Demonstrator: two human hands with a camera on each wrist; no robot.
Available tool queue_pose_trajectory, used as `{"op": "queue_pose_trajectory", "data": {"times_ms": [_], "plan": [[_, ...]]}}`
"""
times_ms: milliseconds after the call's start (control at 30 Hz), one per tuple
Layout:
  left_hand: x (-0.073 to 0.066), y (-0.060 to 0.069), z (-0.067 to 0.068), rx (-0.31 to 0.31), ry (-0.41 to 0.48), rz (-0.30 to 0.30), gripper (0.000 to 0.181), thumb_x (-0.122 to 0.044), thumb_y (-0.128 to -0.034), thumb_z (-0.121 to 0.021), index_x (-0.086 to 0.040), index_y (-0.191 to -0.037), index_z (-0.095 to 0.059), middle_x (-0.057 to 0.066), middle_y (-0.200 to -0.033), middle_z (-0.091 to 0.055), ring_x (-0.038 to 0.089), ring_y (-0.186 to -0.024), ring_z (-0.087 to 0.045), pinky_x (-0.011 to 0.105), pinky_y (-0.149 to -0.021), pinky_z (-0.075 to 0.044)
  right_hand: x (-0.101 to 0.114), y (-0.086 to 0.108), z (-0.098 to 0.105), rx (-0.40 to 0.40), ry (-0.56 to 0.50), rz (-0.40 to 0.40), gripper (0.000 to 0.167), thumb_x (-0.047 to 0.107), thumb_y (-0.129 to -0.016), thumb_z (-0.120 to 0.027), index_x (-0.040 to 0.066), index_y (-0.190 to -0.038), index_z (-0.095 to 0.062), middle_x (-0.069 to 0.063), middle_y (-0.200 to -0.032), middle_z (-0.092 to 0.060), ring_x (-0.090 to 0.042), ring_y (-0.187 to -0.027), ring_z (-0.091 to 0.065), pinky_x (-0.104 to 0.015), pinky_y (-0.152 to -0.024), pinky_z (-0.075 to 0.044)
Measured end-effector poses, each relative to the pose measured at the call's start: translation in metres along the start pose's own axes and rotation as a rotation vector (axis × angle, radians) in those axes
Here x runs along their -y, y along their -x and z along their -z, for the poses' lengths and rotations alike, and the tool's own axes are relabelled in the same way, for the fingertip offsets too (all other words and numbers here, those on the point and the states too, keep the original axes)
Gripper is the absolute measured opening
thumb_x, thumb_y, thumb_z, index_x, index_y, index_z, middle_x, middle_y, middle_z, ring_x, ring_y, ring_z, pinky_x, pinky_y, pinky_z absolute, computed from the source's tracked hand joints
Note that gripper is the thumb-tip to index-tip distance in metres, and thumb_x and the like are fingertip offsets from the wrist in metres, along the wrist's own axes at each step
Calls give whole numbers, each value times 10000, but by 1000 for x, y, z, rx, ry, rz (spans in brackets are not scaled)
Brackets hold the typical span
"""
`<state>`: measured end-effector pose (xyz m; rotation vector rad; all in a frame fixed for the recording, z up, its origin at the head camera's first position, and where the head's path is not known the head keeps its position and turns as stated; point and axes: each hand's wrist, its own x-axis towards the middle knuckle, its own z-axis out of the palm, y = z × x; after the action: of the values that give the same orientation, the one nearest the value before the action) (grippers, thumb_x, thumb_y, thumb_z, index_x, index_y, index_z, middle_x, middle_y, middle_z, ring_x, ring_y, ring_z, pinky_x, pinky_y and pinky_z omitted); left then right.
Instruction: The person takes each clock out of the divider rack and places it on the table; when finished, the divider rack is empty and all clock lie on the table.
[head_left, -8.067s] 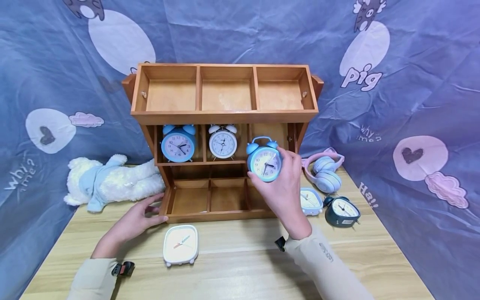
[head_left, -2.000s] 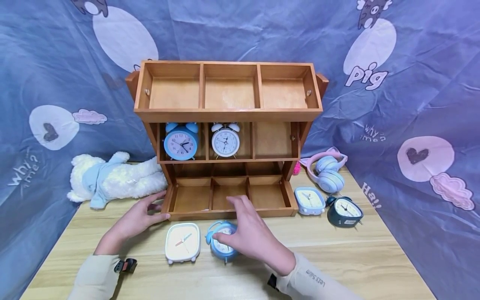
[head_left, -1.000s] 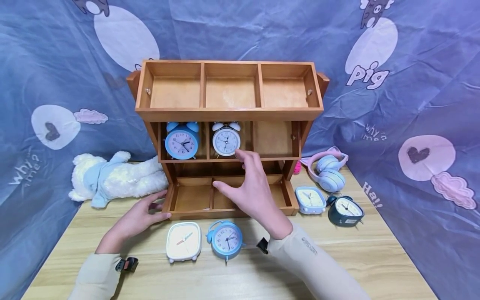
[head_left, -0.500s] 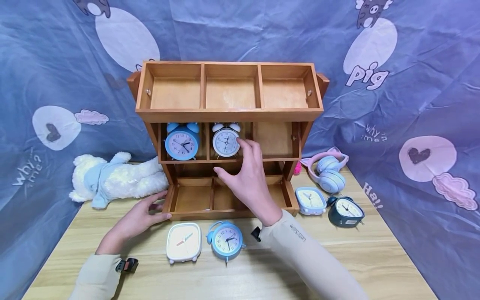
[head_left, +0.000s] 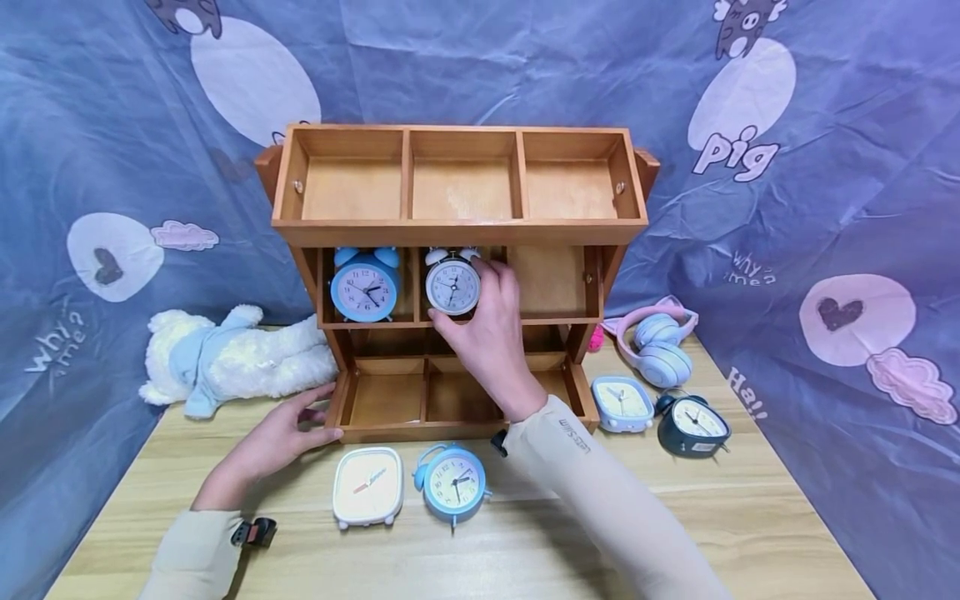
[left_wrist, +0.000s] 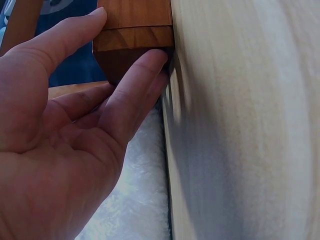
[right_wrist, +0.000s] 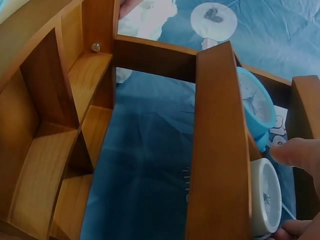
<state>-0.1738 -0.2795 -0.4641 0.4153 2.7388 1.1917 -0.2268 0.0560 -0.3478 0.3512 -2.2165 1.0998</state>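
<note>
The white twin-bell alarm clock stands in the middle compartment of the wooden rack's second tier. My right hand has its thumb at the clock's lower left and its fingers at the right side, curled round it. Left of it stands a blue twin-bell clock. With thumb and fingers, my left hand grips the rack's lower left corner. On the table lie a white square clock and a light blue bell clock.
A white plush bear lies left of the rack. To the right are a light blue square clock, a dark green clock, pink and blue headphones and a small pink object. Printed blue cloth hangs behind.
The light blue bell clock went from my right hand to the table beside the white square clock. My right hand then moved up to the white clock and closed round it. My left hand stayed put.
</note>
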Motion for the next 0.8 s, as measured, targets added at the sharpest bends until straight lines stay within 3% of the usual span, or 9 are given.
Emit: {"op": "queue_pose_trajectory", "data": {"times_ms": [300,600,800], "plan": [[-2,0,-1,5,6,22,835,-253,-1028,-841,60,-1679,-423,318,-1678,-516,455,-1332,-692,431,-1023,-605,-4,-3,-10,-20,6,-4,874,218,-803,-986,-2,-1528,-549,-247,-1501,-527,-427,-1412,-514,-555,-1187,-505],[-1,0,-1,4,8,12,845,-259,-1025,-843,64,-1680,-419,322,-1674,-519,458,-1321,-695,467,-1023,-609,-2,-2,-13,-54,26,-3,892,183,-800,-996,-15,-1527,-519,-255,-1501,-522,-418,-1419,-513,-534,-1211,-494],[0,-2,0,3,-4,21,853,-287,-1024,-845,49,-1685,-423,300,-1676,-529,437,-1325,-693,416,-1007,-602,-1,-1,-16,-63,39,1,886,176,-802,-1004,-5,-1521,-520,-245,-1492,-520,-409,-1417,-510,-524,-1220,-487]]}}
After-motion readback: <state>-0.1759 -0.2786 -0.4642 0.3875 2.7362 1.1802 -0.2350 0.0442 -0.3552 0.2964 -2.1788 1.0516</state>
